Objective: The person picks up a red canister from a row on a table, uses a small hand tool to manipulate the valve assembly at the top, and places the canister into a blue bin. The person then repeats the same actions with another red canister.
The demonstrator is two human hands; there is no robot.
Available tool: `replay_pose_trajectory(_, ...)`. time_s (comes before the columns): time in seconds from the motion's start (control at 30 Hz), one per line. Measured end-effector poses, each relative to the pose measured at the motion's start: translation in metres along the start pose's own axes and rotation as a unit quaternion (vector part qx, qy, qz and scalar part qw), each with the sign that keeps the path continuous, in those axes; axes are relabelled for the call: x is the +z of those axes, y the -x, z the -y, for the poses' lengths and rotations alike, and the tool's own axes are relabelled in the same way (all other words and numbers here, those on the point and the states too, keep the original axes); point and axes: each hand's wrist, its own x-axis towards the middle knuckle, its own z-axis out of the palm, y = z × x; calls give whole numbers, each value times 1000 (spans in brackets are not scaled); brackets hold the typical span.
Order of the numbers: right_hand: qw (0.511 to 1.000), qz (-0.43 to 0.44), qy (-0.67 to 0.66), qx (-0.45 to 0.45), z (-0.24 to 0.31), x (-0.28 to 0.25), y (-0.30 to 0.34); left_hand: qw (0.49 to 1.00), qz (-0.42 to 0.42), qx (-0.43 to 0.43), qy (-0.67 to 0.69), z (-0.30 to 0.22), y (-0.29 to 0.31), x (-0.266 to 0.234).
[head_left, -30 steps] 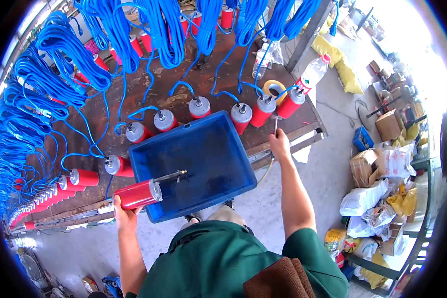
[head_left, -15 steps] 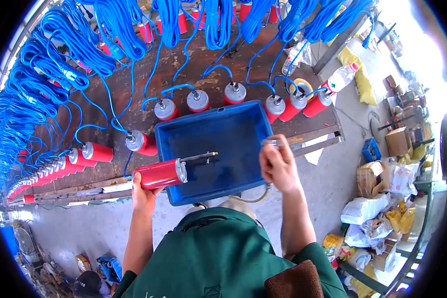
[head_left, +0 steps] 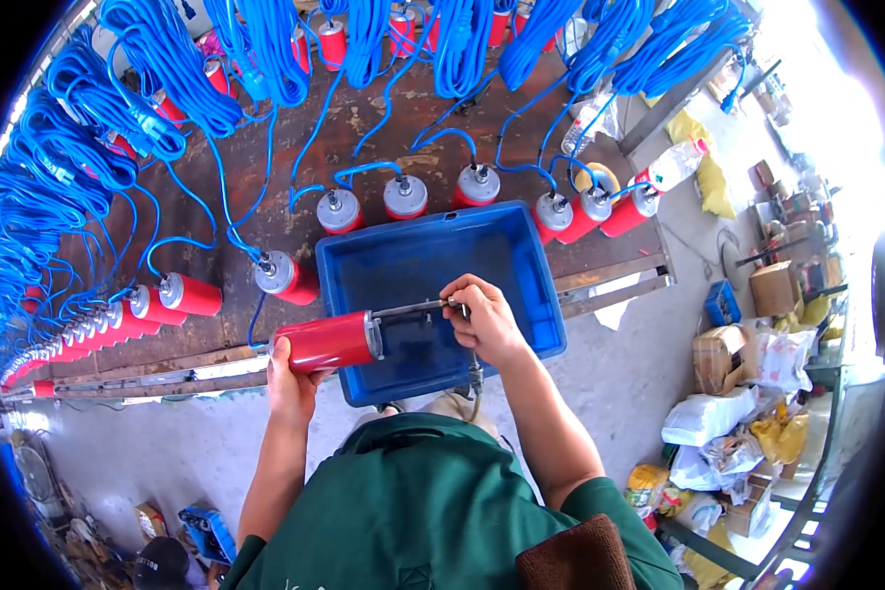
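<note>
My left hand (head_left: pixel 293 390) is wrapped round the closed end of a red metal cylinder (head_left: pixel 323 342), held level over the left side of a blue plastic tub (head_left: pixel 551 295). From the cylinder's grey end a thin metal rod (head_left: pixel 409 310) sticks out to the right. At the rod's tip, my right hand (head_left: pixel 484 326) pinches a small metal fitting (head_left: pixel 454 304). A hose (head_left: pixel 476 382) hangs below that hand, past the tub's near rim. Whether the fitting is pushed onto the tip is hidden by my fingers. Dark liquid seems to lie in the tub.
Red cylinders with grey caps (head_left: pixel 405 197) and blue cords stand along the tub's far side. More lie in a row (head_left: pixel 192 294) at left. Bundled blue cables (head_left: pixel 265 49) fill the table's far edge. Cartons (head_left: pixel 726 356) and bags (head_left: pixel 708 415) sit on the floor at right.
My right hand has moved left from the tub's right rim to the rod's tip, bringing the fitting and hose along. The left hand still holds the cylinder, in nearly the same place.
</note>
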Motion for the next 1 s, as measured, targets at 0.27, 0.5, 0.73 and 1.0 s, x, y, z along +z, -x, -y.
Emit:
replay_pose_trajectory(0.27, 999, -23, 34, -2, -2, 10, -5, 1000, -5, -1, 7, -2, 3, 4)
replay_pose_trajectory(0.5, 998, -32, 47, 9, -1, 13, -12, 1000, -10, -1, 13, -2, 4, 5)
replay_pose_trajectory(0.73, 1000, -1, 28, 7, 0, 5, -15, 1000, -23, -1, 16, 0, 8, 10)
replay_pose_trajectory(1.0, 924, -33, 244, -293, 134, -80, 57, 991, -116, 59, 21, 11, 17, 23)
